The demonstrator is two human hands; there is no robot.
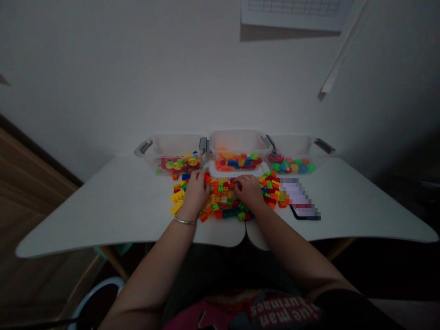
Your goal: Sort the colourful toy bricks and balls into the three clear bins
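Note:
Multicoloured toy building blocks (223, 200) lie in a loose heap on the white table, spread under and between my hands. At the heap's left side is my left hand (196, 192), with a bracelet on the wrist. Its thumb and fingers close around a red building block (207, 178). Over the right part of the heap, my right hand (250, 190) has its fingers curled in a pinch. Whatever sits between those fingertips is too small and dark to make out. Yellow blocks (177, 197) lie just left of my left hand.
Three clear bins stand along the wall: the left bin (177, 142) with mixed toy pieces, the middle bin (240, 140) with blocks, the right bin (292, 144) with coloured balls. A phone (300, 199) lies right of the heap. The white table (113, 206) has a front notch.

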